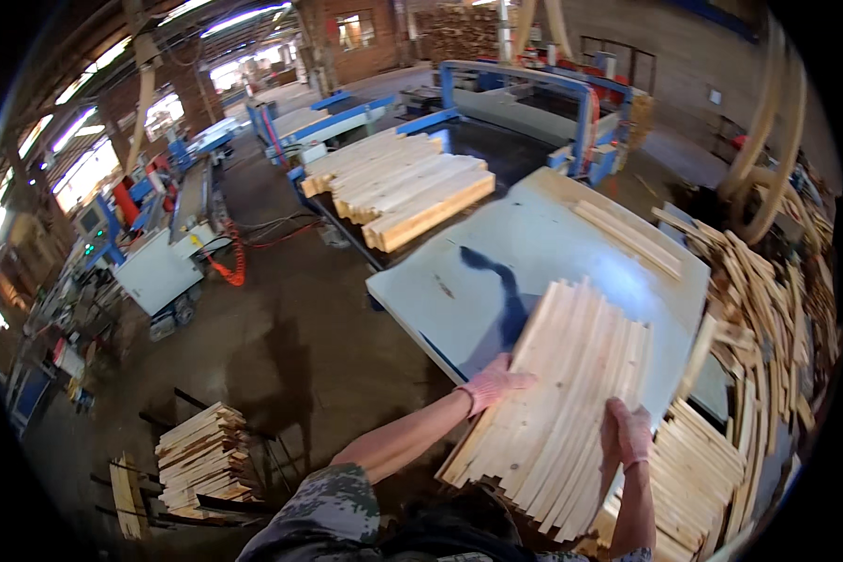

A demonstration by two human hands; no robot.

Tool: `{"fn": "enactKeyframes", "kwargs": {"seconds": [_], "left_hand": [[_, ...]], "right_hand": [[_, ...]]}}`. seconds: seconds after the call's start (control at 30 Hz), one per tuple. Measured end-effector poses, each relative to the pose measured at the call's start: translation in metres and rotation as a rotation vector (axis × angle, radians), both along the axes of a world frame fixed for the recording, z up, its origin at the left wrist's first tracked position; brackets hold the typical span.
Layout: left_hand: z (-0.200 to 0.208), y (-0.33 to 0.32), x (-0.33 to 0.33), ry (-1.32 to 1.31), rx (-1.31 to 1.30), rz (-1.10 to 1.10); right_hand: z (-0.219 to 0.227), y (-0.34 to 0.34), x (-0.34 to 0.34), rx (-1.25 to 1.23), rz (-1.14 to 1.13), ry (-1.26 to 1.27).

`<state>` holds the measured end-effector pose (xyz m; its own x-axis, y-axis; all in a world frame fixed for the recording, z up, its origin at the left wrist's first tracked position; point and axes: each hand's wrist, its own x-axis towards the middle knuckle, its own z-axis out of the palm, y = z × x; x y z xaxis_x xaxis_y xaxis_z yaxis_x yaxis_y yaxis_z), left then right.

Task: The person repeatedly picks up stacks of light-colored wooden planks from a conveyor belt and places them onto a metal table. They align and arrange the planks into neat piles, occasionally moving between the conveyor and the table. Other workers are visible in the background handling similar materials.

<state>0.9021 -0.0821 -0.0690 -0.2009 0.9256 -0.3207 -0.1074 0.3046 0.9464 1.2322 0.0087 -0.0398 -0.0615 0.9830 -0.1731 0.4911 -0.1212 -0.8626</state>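
Observation:
A broad row of pale wooden strips [562, 403] lies side by side, partly over the light-coloured tabletop [478, 253] and partly over its near edge toward my body. My left hand [498, 384], in a pink glove, grips the row's left edge with the thumb lying on top. On the other side my right hand [630, 431], gloved as well, clasps the right edge. The strips are squeezed between both hands, their ends uneven. My right hand's fingertips are partly hidden by the wood.
Beyond the table, a layer of boards [403, 187] rests by a blue-framed machine [534, 103]. Two loose strips [628, 239] lie at the tabletop's far right. Scrap wood [768, 318] heaps on the right; more strips [698, 468] sit below. A rack at lower left bears a stack [206, 459].

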Motion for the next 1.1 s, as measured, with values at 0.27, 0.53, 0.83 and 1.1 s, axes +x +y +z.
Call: {"fn": "enactKeyframes", "kwargs": {"seconds": [0.27,0.53,0.83,1.1], "left_hand": [[0.008,0.178,-0.109,0.534,-0.082,-0.234],[0.022,0.269,-0.177,0.526,-0.213,-0.331],[0.074,0.290,-0.296,0.934,-0.066,-0.337],[0.009,0.326,-0.497,1.777,0.250,-0.052]], "right_hand": [[-0.006,0.116,-0.089,-0.012,-0.112,0.155],[-0.024,0.202,-0.152,0.008,-0.164,0.266],[-0.022,0.202,-0.158,0.013,-0.252,-0.093],[0.065,0.116,-0.396,0.291,-0.192,-0.664]]}}
